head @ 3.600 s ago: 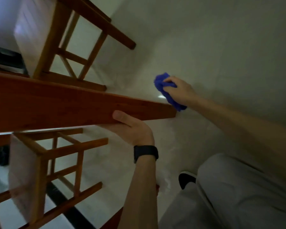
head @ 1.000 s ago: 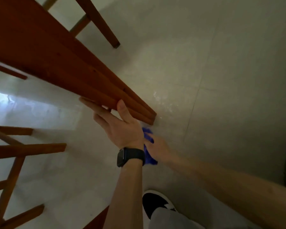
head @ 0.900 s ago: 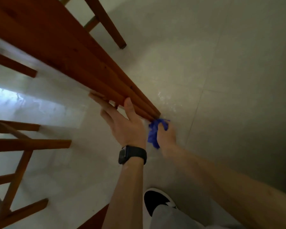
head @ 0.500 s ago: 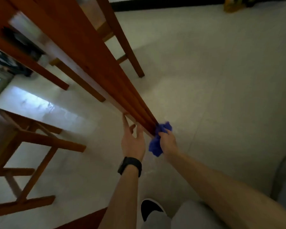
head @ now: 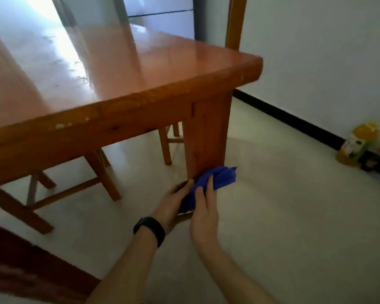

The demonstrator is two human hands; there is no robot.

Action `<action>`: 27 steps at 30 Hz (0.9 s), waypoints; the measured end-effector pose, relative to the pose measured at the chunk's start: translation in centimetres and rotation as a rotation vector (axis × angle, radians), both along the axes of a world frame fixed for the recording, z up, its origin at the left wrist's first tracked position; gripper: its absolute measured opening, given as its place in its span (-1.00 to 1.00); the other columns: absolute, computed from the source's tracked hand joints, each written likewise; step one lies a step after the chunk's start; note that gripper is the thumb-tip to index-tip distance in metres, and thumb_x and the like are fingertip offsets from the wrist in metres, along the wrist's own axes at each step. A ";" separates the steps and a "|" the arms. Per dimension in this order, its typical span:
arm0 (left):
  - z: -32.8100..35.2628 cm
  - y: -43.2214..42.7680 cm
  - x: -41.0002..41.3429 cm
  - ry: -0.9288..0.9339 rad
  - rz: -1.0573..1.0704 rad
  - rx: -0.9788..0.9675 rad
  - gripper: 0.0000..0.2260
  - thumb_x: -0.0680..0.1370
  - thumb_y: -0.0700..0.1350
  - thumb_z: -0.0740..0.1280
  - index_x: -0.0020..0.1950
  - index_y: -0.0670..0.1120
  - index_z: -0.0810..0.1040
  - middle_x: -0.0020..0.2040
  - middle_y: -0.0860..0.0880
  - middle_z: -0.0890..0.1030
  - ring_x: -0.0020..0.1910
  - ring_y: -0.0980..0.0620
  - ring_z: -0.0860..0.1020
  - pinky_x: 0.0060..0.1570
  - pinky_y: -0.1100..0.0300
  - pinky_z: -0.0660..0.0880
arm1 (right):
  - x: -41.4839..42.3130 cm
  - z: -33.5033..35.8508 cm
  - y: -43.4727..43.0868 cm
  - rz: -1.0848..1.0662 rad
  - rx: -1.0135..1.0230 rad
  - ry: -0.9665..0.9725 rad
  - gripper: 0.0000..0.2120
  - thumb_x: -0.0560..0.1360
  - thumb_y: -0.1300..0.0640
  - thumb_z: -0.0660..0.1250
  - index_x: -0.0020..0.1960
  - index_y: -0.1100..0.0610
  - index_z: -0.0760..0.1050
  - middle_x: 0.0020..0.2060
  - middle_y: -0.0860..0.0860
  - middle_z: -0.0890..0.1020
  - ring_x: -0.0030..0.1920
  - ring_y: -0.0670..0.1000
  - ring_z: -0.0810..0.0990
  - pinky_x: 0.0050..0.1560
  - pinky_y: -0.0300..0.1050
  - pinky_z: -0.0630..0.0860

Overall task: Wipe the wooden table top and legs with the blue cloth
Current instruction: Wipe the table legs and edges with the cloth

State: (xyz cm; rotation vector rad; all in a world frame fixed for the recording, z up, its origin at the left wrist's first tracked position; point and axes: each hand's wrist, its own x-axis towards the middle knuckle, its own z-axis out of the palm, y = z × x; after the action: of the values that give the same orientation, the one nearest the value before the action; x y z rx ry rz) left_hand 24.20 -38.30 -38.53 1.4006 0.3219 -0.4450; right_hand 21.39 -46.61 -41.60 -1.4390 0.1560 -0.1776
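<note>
Blue cloth [head: 219, 177] is bunched against the foot of the corner leg [head: 206, 132], at five o'clock from the table top [head: 119, 62]. Our right hand [head: 204, 213] grasps it. Our left hand [head: 171, 202] touches it, but its fingers are hidden, so we cannot tell their grip. Top looks wiped; more leg-wiping likely remains.

Home dining room: wooden table [head: 123, 69], stools [head: 70, 172].
</note>
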 end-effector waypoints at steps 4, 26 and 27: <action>2.7 0.5 -1.6 -0.068 -0.046 -0.031 -0.57 0.44 0.21 0.42 0.26 0.11 0.52 0.14 -0.01 0.66 0.12 -0.08 0.62 0.11 -0.12 0.58 | -0.7 -0.5 -2.3 0.093 -0.522 -0.261 -0.54 0.67 -0.16 -0.01 0.50 -0.08 0.32 0.46 -0.15 0.37 0.48 -0.13 0.28 0.44 -0.04 0.32; -1.0 -5.7 1.8 -0.905 0.448 0.598 -0.49 0.57 0.01 0.23 0.46 0.33 0.14 0.55 0.06 0.18 0.44 0.04 0.31 0.38 0.18 0.34 | 5.0 8.3 -3.8 0.091 -0.313 -0.341 -0.44 0.68 0.02 0.13 0.58 -0.20 -0.04 0.47 -0.27 0.26 0.43 -0.20 0.33 0.39 -0.09 0.40; -4.2 -6.0 1.0 -0.812 0.398 0.622 -0.41 0.59 -0.06 0.24 0.48 0.38 0.06 0.57 0.10 0.07 0.43 0.03 0.32 0.34 0.18 0.38 | 5.0 7.9 -3.7 0.090 -0.311 -0.345 -0.44 0.68 0.00 0.13 0.58 -0.22 -0.06 0.47 -0.28 0.24 0.45 -0.18 0.31 0.41 -0.05 0.39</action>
State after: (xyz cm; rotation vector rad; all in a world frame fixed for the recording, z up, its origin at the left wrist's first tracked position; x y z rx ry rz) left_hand 25.23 -44.27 -42.72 1.9312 0.0545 0.6072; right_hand 26.42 -50.32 -33.67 -1.6959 -0.2288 -0.3856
